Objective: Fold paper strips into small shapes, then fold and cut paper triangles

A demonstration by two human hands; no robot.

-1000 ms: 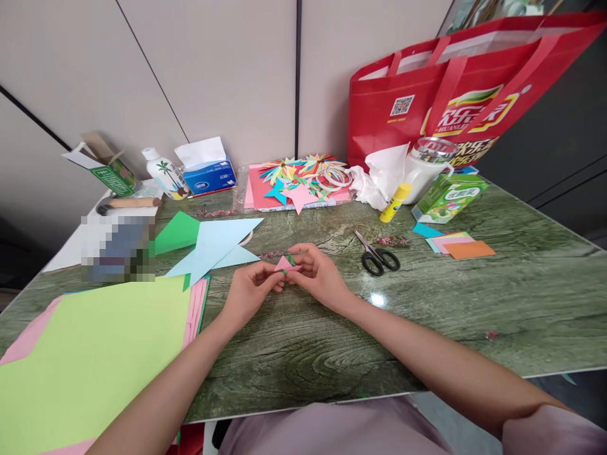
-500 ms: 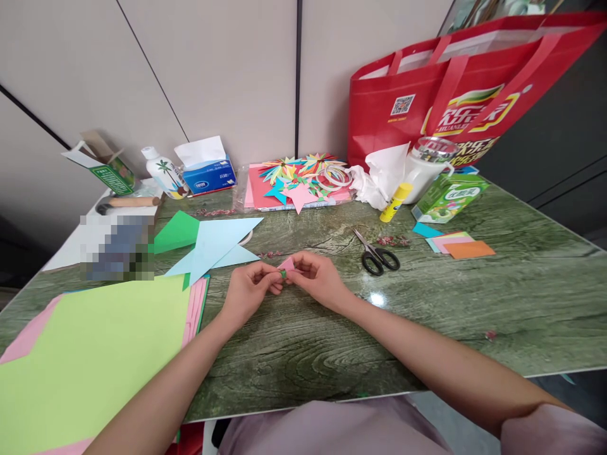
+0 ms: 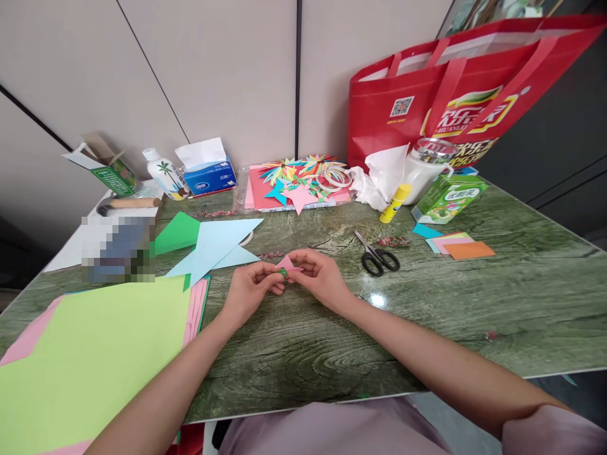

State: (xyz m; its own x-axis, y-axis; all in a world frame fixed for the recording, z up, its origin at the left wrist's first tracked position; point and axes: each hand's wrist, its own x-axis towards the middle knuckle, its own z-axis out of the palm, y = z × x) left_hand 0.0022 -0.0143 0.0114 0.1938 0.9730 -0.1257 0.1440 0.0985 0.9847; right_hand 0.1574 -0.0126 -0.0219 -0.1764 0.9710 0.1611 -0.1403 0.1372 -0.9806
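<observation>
Both my hands meet over the middle of the table, fingertips pinched around small folded paper. My left hand is closed on a little green folded paper, mostly hidden by its fingers. In my right hand is a pink folded paper, its pointed tip showing above the fingers. The green and pink pieces touch, but I cannot tell whether they are joined. Left of my hands lie a light blue paper star and a green paper piece. Black-handled scissors rest to the right.
Large yellow-green sheets cover the front left. Orange and other small paper slips lie right, near a yellow glue stick and a green carton. Folded paper stars sit at the back; a red bag stands behind.
The pink paper between my fingers has turned or opened slightly, and more of its pointed shape shows. My hands stay in nearly the same place.
</observation>
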